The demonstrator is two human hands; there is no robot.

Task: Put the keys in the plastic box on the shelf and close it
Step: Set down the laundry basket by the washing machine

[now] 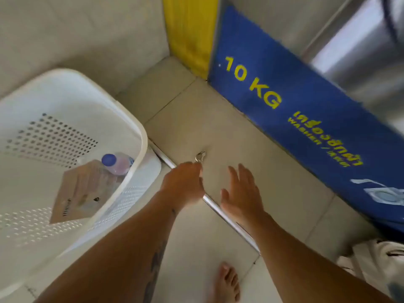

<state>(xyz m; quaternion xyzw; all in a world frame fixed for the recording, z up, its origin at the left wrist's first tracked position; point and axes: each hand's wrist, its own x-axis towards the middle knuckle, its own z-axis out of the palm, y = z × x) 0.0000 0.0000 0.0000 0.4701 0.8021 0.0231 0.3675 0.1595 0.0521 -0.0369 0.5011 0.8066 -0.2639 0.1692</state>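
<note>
My left hand (183,184) is closed around the keys (200,156); only a small metal ring or clip sticks out above my fingers, over the tiled floor. My right hand (239,191) hovers just to the right of it, palm down, fingers spread, holding nothing. No plastic box and no shelf are in view. The picture is blurred by motion.
A white perforated laundry basket (140,136) stands at the left with a blue-capped water bottle (115,161) and a cardboard box (80,191) inside. A metal rail (227,217) crosses the floor under my hands. A blue washer panel marked "10 KG" (284,110) rises at the right. My bare foot (226,283) is below.
</note>
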